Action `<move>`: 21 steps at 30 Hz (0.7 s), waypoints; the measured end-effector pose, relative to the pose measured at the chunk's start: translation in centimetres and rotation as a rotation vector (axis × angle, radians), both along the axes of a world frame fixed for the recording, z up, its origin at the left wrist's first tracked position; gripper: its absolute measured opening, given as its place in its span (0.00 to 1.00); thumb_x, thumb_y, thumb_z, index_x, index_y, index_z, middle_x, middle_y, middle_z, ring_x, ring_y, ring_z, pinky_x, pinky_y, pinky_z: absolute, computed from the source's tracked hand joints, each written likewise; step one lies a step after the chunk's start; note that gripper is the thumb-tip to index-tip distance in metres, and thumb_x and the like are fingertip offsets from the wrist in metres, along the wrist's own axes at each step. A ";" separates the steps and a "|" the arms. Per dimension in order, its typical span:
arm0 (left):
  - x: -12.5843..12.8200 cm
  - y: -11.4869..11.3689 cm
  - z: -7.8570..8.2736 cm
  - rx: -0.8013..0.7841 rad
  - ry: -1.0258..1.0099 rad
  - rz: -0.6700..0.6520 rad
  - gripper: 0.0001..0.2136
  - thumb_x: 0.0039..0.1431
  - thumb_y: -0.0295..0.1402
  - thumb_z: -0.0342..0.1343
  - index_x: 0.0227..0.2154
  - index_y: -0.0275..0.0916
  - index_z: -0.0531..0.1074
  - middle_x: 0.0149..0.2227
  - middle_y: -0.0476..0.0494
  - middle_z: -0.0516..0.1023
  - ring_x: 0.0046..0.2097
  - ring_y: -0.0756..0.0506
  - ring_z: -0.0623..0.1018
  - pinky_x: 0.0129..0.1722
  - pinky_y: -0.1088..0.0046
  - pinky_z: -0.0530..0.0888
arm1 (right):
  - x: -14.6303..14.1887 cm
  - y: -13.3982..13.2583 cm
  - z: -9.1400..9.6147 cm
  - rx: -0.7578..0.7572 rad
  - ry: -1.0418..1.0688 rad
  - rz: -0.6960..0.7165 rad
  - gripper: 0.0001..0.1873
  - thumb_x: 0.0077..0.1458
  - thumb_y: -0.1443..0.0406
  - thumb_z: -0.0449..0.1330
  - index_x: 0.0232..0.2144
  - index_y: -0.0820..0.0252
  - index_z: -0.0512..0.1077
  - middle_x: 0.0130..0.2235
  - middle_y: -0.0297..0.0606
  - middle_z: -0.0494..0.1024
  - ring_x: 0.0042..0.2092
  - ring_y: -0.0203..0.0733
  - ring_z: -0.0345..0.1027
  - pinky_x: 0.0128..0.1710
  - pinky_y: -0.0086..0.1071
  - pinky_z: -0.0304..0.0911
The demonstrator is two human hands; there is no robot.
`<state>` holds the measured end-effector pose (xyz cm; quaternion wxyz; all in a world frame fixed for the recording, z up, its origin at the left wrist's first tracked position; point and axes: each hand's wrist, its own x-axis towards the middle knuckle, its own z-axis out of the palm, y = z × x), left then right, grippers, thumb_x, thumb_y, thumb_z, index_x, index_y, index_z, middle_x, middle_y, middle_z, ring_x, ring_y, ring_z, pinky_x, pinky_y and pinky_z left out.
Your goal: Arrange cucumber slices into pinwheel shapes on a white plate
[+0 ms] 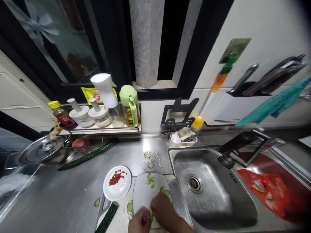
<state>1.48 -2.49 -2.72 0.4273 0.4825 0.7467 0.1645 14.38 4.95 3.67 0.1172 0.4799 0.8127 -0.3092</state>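
Note:
My left hand (140, 221) and my right hand (163, 207) are close together over the lower part of a white plate (139, 189). Both hands have their fingers curled in around cucumber slices (151, 212) at the plate's near side. Folded cucumber pieces (150, 180) lie in a cluster near the plate's far rim, and another cluster (166, 191) sits at its right side. The plate rests on a pale cutting board (123, 210). On the board's left part are a cut cucumber (108, 217) and a few loose slices (130, 207).
A small white plate (107, 186) with red berries stands left. A long cucumber (89, 156) lies behind, near a lidded pan (43, 149). Loose slices (150, 164) are on the steel counter. The sink (213, 181) is to the right, with a red bag (274, 191) beyond. Condiment jars (98, 115) line a shelf.

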 end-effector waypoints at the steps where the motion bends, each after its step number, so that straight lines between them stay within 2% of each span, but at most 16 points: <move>1: 0.0 0.0 0.0 0.003 0.008 -0.005 0.04 0.48 0.30 0.51 0.22 0.42 0.69 0.18 0.56 0.63 0.24 0.53 0.66 0.26 0.81 0.61 | -0.1 0.0 0.1 -0.004 -0.003 -0.001 0.15 0.52 0.71 0.49 0.33 0.62 0.76 0.39 0.46 0.79 0.47 0.49 0.68 0.47 0.42 0.57; 6: 0.1 -0.3 0.1 0.028 0.020 -0.038 0.05 0.50 0.29 0.50 0.22 0.42 0.68 0.19 0.56 0.65 0.24 0.53 0.67 0.26 0.82 0.61 | -0.1 -0.1 0.1 -0.014 -0.006 -0.014 0.16 0.51 0.72 0.48 0.35 0.63 0.75 0.41 0.46 0.79 0.49 0.49 0.66 0.53 0.43 0.54; 12: 0.1 -0.3 0.2 0.032 0.026 -0.060 0.06 0.53 0.30 0.49 0.23 0.43 0.67 0.19 0.54 0.69 0.25 0.53 0.70 0.26 0.82 0.62 | 0.2 -0.8 -0.3 0.012 0.034 -0.048 0.17 0.51 0.72 0.48 0.40 0.58 0.73 0.44 0.43 0.77 0.51 0.51 0.64 0.49 0.43 0.57; 16: 0.1 -0.3 0.1 0.040 0.052 -0.069 0.07 0.54 0.32 0.48 0.23 0.43 0.68 0.20 0.53 0.71 0.26 0.52 0.72 0.27 0.81 0.62 | 0.3 -1.0 -0.7 0.074 0.044 -0.026 0.14 0.53 0.69 0.49 0.37 0.57 0.74 0.44 0.44 0.75 0.51 0.53 0.63 0.47 0.44 0.58; 21: 0.1 -0.5 -0.1 0.070 0.051 -0.085 0.09 0.54 0.33 0.46 0.26 0.43 0.71 0.21 0.52 0.73 0.27 0.51 0.73 0.28 0.80 0.64 | 0.4 -1.2 -1.0 0.078 0.064 -0.009 0.11 0.54 0.67 0.52 0.34 0.59 0.74 0.42 0.43 0.75 0.50 0.52 0.63 0.48 0.44 0.58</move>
